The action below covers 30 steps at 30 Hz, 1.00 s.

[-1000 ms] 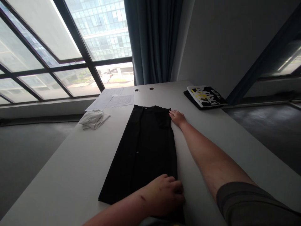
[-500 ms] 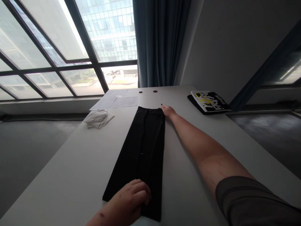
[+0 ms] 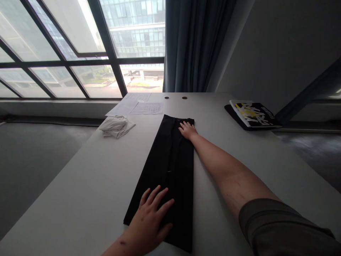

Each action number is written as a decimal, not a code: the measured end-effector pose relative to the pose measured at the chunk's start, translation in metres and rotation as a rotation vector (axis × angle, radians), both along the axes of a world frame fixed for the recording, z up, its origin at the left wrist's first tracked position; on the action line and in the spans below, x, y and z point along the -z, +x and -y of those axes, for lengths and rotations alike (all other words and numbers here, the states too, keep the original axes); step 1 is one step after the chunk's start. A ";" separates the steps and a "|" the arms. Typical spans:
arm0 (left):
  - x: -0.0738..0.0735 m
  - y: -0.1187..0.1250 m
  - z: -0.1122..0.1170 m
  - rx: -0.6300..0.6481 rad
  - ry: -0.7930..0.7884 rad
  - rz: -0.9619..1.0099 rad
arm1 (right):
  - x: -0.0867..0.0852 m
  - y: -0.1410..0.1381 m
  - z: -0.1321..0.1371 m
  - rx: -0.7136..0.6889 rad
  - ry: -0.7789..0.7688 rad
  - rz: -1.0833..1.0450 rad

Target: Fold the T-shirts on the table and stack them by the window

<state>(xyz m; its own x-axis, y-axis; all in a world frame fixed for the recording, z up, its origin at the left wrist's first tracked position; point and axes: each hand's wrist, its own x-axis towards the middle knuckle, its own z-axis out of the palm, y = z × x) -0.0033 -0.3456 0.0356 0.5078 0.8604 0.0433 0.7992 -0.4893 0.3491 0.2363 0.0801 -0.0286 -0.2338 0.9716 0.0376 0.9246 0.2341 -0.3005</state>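
A pair of black trousers, folded into a long strip, lies flat on the white table, its narrower end away from me. Over the near end is my left hand, palm down with fingers spread; whether it presses on the cloth I cannot tell. My right hand rests flat on the far end by the right edge, its fingers apart. A small pale mark shows about midway along the cloth.
A crumpled white cloth lies at the table's left edge, with paper sheets behind it. At the far right sits a black-and-white printed packet on something black. Two round holes pierce the table's far end, before a blue curtain.
My right hand has let go of the far right corner and now lies flat on the cloth. The left hand's curled fingers have spread out. The view has shifted slightly.
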 end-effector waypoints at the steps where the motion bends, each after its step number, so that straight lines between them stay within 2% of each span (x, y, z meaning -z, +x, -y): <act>1: 0.004 0.002 0.000 0.012 0.011 -0.027 | -0.001 0.001 -0.002 -0.009 -0.002 0.011; 4: 0.010 0.009 0.001 0.036 0.026 -0.060 | -0.007 0.001 -0.006 -0.021 -0.004 0.054; 6: 0.010 0.016 0.003 0.047 0.020 -0.054 | -0.012 -0.001 -0.006 -0.004 0.047 0.085; 9: 0.007 0.021 0.001 0.134 -0.035 -0.003 | -0.019 -0.003 0.008 -0.010 0.250 0.073; 11: 0.002 0.018 -0.001 0.213 -0.074 0.041 | -0.023 0.002 0.030 -0.018 0.375 0.006; 16: -0.004 0.008 -0.003 0.277 -0.064 0.079 | -0.029 0.049 0.114 0.013 0.489 -0.256; 20: -0.003 0.015 -0.001 0.314 0.015 0.096 | -0.033 0.082 0.187 -0.130 0.420 -0.335; 22: -0.001 0.021 0.002 0.300 0.062 0.094 | -0.034 0.084 0.225 -0.231 0.375 -0.374; 26: 0.005 0.029 0.008 0.257 0.182 0.050 | -0.040 0.070 0.301 -0.468 0.263 -0.447; 30: 0.010 0.032 0.012 0.149 0.252 0.097 | -0.049 0.059 0.364 -0.718 0.080 -0.452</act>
<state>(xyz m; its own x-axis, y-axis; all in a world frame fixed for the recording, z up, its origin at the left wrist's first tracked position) 0.0283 -0.3571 0.0253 0.6104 0.7329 0.3003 0.6813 -0.6792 0.2728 0.2950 -0.2841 0.0201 -0.7385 0.5836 0.3378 0.3385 0.7541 -0.5628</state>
